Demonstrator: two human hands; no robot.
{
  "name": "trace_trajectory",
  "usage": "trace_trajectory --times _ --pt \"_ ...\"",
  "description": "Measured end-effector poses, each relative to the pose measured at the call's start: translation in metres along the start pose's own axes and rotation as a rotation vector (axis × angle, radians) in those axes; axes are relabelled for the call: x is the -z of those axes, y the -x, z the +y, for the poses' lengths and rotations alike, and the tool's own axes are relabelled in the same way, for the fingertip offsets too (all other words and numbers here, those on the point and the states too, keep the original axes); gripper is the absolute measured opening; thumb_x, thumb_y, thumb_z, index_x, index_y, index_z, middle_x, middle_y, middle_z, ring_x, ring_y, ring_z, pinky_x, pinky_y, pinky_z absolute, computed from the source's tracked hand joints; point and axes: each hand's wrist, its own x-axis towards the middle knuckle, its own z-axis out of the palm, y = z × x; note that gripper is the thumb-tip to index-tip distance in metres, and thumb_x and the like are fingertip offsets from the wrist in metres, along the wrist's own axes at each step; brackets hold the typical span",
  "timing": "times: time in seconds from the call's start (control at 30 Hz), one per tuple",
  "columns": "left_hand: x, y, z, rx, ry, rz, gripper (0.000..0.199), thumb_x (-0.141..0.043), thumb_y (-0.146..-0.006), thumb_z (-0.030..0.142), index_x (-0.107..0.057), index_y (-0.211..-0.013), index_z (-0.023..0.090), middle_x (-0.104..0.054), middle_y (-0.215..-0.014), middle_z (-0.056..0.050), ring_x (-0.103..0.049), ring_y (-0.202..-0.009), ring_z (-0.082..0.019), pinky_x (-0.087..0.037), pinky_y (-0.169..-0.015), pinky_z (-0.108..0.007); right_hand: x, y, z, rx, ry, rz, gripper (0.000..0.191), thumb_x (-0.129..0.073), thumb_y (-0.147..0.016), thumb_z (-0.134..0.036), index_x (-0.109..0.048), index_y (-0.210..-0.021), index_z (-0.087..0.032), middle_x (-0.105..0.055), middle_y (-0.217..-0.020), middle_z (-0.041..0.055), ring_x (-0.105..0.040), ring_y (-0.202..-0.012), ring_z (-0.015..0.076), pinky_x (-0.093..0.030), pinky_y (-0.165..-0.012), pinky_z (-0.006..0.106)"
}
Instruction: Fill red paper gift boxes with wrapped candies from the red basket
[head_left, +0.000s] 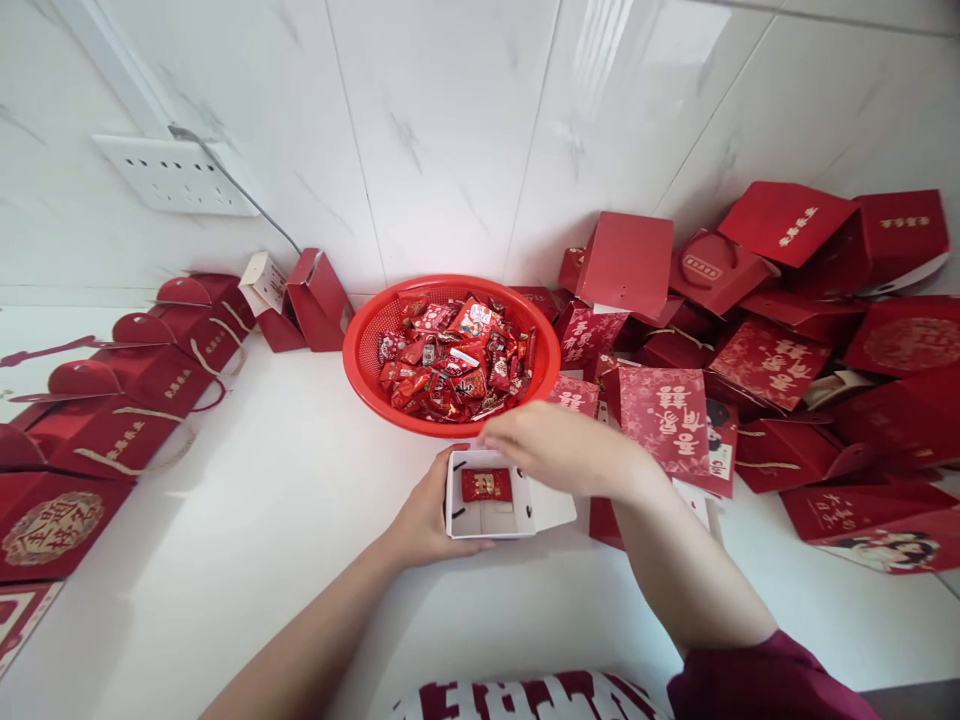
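My left hand [433, 515] is wrapped around the left side of a small open gift box [454, 500], white inside. In the box lies one red-wrapped candy [486, 486] with gold lettering. A white flap [553, 508] sticks out from its right side. Over the box's back right edge hangs my right hand [536, 440], fingers bent down and pressed together; whatever is in them is hidden. Just behind both hands stands a red plastic basket [360, 375], heaped with red-wrapped candies [457, 360].
Several red gift boxes with rope handles [120, 430] stand in a row at left. Two small boxes [319, 300] stand near the wall. A pile of red gift boxes [772, 350] fills the right side. A socket strip [176, 175] with a cable is on the tiled wall.
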Motion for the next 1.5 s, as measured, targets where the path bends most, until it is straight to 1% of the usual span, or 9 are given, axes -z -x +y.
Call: trace_trajectory --times 0.17,0.27,0.4,0.57,0.73,0.9,1.0,1.13,1.5 --pt "0.001 0.001 -0.001 0.008 -0.019 0.007 0.108 -0.088 -0.061 0.043 -0.023 -0.145 0.025 -0.044 -0.143 -0.015 -0.050 -0.129 -0.036 -0.044 -0.106 -0.052 0.026 -0.048 0.029 -0.092 0.066 0.172 0.030 -0.041 -0.100 -0.022 -0.071 -0.104 -0.019 -0.073 -0.104 0.0084 -0.066 -0.094 0.0202 -0.044 -0.082 0.028" --pt "0.001 0.001 0.000 -0.002 0.000 0.001 0.108 -0.088 -0.061 0.043 -0.023 -0.145 0.024 -0.045 -0.142 -0.016 -0.050 -0.128 -0.037 -0.044 -0.106 -0.052 0.018 -0.086 0.045 -0.135 0.102 0.216 0.027 -0.045 -0.097 -0.017 -0.068 -0.111 -0.017 -0.069 -0.114 0.0108 -0.064 -0.102 0.0216 -0.044 -0.085 0.029" --pt "0.002 0.001 0.001 -0.005 0.033 -0.006 0.106 -0.088 -0.061 0.041 -0.024 -0.144 0.024 -0.046 -0.141 -0.016 -0.050 -0.128 -0.036 -0.044 -0.105 -0.052 0.000 -0.121 0.051 -0.097 0.153 0.307 0.032 -0.059 -0.092 -0.026 -0.062 -0.122 -0.014 -0.058 -0.128 0.0153 -0.055 -0.117 0.0261 -0.042 -0.094 0.034" --pt "0.002 0.001 0.003 0.004 0.042 -0.006 0.105 -0.088 -0.061 0.042 -0.026 -0.144 0.023 -0.046 -0.142 -0.016 -0.050 -0.129 -0.036 -0.044 -0.106 -0.053 -0.008 -0.135 0.047 -0.062 0.191 0.355 0.018 -0.065 -0.088 -0.025 -0.069 -0.100 -0.013 -0.057 -0.120 0.0152 -0.053 -0.114 0.0290 -0.038 -0.099 0.043" --pt "0.003 0.002 0.002 -0.018 0.023 -0.009 0.106 -0.087 -0.062 0.043 -0.025 -0.145 0.023 -0.045 -0.143 -0.016 -0.049 -0.130 -0.037 -0.043 -0.107 -0.053 0.001 -0.108 0.043 -0.049 0.135 0.473 0.011 -0.060 -0.090 -0.023 -0.070 -0.090 -0.017 -0.059 -0.113 0.0101 -0.052 -0.114 0.0265 -0.038 -0.097 0.040" --pt "0.003 0.001 0.000 -0.011 -0.002 0.001 0.109 -0.088 -0.061 0.042 -0.024 -0.147 0.025 -0.041 -0.146 -0.015 -0.046 -0.132 -0.037 -0.041 -0.109 -0.053 0.003 -0.031 0.034 -0.010 -0.309 0.720 0.009 -0.067 -0.086 -0.026 -0.066 -0.080 -0.019 -0.064 -0.099 0.0044 -0.060 -0.097 0.0192 -0.044 -0.091 0.033" --pt "0.003 0.000 0.000 -0.016 0.027 -0.011 0.107 -0.088 -0.062 0.041 -0.025 -0.147 0.026 -0.040 -0.148 -0.014 -0.045 -0.133 -0.037 -0.041 -0.109 -0.053 -0.009 0.010 0.031 -0.071 -0.597 0.676 0.015 -0.069 -0.085 -0.033 -0.064 -0.080 -0.019 -0.067 -0.092 0.0029 -0.062 -0.087 0.0174 -0.046 -0.085 0.032" --pt "0.002 -0.003 0.001 -0.043 0.067 -0.014 0.104 -0.088 -0.063 0.040 -0.027 -0.146 0.026 -0.042 -0.147 -0.014 -0.046 -0.133 -0.038 -0.042 -0.108 -0.053 -0.027 0.032 0.036 -0.128 -0.868 0.547 0.023 -0.070 -0.083 -0.039 -0.064 -0.079 -0.018 -0.068 -0.086 0.0029 -0.062 -0.081 0.0164 -0.047 -0.076 0.030" --pt "0.003 -0.004 0.005 -0.016 -0.010 -0.033 0.105 -0.087 -0.064 0.041 -0.025 -0.146 0.026 -0.041 -0.146 -0.015 -0.045 -0.133 -0.039 -0.040 -0.109 -0.054 -0.030 0.034 0.038 -0.138 -0.805 0.435 0.022 -0.065 -0.088 -0.040 -0.068 -0.081 -0.019 -0.070 -0.087 0.0020 -0.063 -0.081 0.0161 -0.047 -0.078 0.029"
